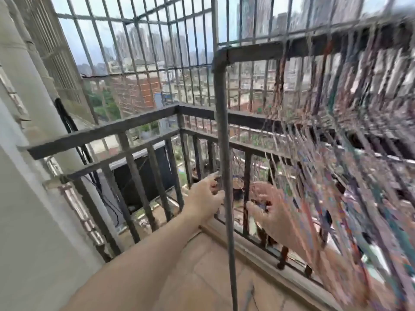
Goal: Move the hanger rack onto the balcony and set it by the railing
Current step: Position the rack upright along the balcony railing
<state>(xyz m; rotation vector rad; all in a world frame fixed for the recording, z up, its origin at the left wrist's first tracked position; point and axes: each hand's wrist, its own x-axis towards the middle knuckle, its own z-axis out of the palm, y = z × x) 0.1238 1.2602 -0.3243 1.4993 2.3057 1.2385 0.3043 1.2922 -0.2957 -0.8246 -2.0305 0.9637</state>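
Left hand reaches forward to the vertical grey post of the hanger rack. Its fingers curl toward the post and touch it at its left side; whether they close fully around it cannot be told, since motion blur softens that area. The bare left forearm runs from the lower left edge of the view up to the post.

Right hand sits just right of the post, seen through the hanging items. Its fingers are bent and partly spread. A small dark thing lies at the fingertips, but blur hides what it is and whether it is pinched.

The hanger rack stands on the balcony floor, a tan tiled surface, near the corner where two runs of railing meet. The post rises from the bottom edge of the view and bends at the top into a horizontal bar running right. From that bar hang many hangers, thin, multicoloured and heavily blurred, which cover the right half of the view. The rack is just beside the far railing; contact cannot be told.

Beyond the railing a taller metal security grille encloses the balcony. A pale wall closes the left side.
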